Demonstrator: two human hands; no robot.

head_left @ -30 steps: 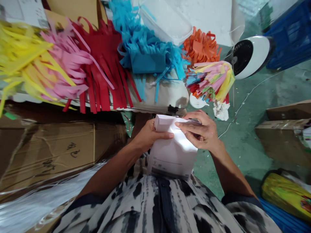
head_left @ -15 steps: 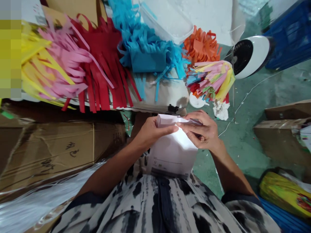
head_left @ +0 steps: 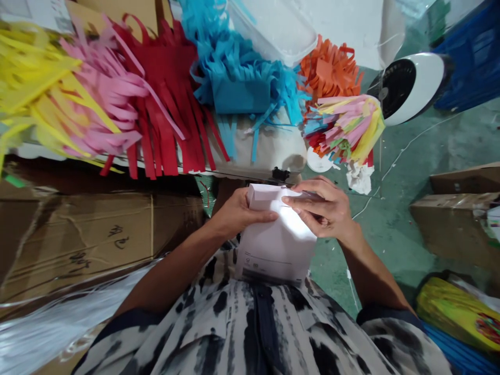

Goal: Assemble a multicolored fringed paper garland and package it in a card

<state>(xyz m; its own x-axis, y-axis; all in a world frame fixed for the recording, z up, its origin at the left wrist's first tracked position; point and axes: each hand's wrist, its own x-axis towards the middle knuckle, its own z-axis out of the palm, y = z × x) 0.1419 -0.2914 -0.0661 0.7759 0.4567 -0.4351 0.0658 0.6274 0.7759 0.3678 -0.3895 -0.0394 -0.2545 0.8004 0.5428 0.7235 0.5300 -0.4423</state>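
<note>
A white box [head_left: 275, 245] with small print near its lower edge rests upright against my shirt. My left hand [head_left: 244, 212] grips its upper left side, the thumb lying across the front. At the upper right, my right hand [head_left: 326, 205] is closed on the box's top edge, its fingers pressed along the flap. Some of the right fingers hide that corner, so I cannot tell how the flap sits there. Just beyond the box is the table edge, with a small black clip-like piece [head_left: 280, 174] on it.
Yellow [head_left: 39, 94], pink [head_left: 105, 99], red [head_left: 164, 104], blue [head_left: 242, 94] and orange [head_left: 332, 70] strips cover the table. A multicoloured bundle [head_left: 351, 125] hangs near a white fan [head_left: 417, 86]. Cardboard boxes [head_left: 97, 239] stand at left and right [head_left: 449, 224]; a blue crate [head_left: 472, 57] is behind.
My left thumb has slid a little left and down on the box front. The right hand stays at the top edge. The view has shifted slightly.
</note>
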